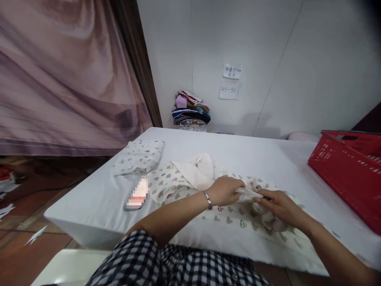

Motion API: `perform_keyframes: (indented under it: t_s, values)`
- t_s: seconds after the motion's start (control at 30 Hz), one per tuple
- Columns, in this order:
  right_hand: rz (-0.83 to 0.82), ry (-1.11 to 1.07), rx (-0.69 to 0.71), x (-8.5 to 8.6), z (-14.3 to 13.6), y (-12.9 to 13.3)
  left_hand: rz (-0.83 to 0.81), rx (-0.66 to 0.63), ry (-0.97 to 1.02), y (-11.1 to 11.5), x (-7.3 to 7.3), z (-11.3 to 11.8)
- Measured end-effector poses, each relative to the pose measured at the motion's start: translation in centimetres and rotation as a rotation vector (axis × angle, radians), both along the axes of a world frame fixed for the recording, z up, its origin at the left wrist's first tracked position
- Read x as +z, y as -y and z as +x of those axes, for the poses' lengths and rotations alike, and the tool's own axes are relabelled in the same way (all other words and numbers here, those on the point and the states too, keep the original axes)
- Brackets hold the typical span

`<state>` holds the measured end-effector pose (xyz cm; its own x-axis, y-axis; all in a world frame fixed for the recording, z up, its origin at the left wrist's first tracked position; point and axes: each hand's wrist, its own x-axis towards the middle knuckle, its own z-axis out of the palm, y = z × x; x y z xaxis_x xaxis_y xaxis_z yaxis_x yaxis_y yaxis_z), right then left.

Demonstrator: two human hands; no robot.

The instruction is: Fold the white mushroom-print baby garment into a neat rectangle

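A white cloth with grey, red and green mushroom prints (pixel 175 186) lies spread and crumpled along the front of the white table. Its plain white part is folded over near the middle. My left hand (pixel 226 190), with a bracelet at the wrist, is closed on the cloth. Just to the right, my right hand (pixel 278 204) also grips it, and a short stretch of white fabric runs taut between the two. Bunched fabric hangs below my right hand. A folded white cloth with small prints (pixel 141 157) rests at the table's left.
A red plastic basket (pixel 348 171) stands on the right of the table (pixel 89 202). Folded clothes (pixel 191 111) are stacked by the wall at the back. Left of centre lies a pixelated object (pixel 138 194). A pink curtain (pixel 65 79) hangs at the left.
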<state>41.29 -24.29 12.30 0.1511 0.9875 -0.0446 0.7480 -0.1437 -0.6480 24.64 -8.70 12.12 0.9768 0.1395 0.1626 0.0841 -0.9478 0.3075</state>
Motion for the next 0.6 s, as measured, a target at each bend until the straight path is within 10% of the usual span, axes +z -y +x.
perform_keyframes:
  t_s: [0.37, 0.47, 0.6]
  values:
    - [0.012, 0.108, -0.204, 2.5, 3.5, 2.0, 0.132, 0.264, 0.012, -9.3, -3.4, -1.0]
    - [0.106, 0.212, -0.232, 2.6, 4.9, 1.4, 0.243, 0.226, 0.010, -11.6, -1.4, -1.1]
    - [0.333, 0.441, -0.439, 3.8, 6.3, 0.7, 0.544, 0.317, 0.328, -11.7, 5.2, -2.6]
